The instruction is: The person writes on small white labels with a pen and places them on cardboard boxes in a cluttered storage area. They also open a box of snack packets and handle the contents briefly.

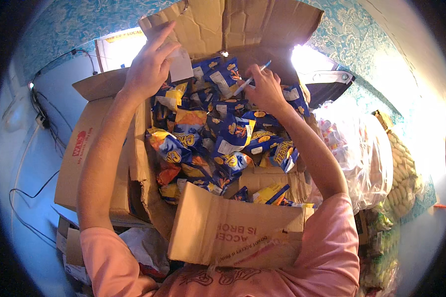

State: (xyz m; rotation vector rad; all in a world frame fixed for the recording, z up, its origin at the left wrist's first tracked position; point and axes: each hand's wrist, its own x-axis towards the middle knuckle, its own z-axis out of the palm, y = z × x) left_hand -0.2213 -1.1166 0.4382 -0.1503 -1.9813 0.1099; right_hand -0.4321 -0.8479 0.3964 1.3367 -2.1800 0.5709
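Observation:
My right hand (264,89) is inside the open cardboard box (141,148), gripping a blue-and-white pen (251,78) above the snack packets. Its fingertips are close to a blue packet (225,76). At the box's far left corner, my left hand (148,67) is raised with the fingers apart. A white sheet of paper (182,65) sits right beside those fingers; whether they hold it cannot be told. Many blue-and-yellow snack packets (232,135) lie jumbled in the box, some bearing orange pictures.
A second closed-looking cardboard box (85,159) stands at the left. A near flap (241,230) folds toward my body. Clear plastic bags of goods (353,156) and a netted sack (401,170) are stacked at the right. Cables (46,115) hang along the left wall.

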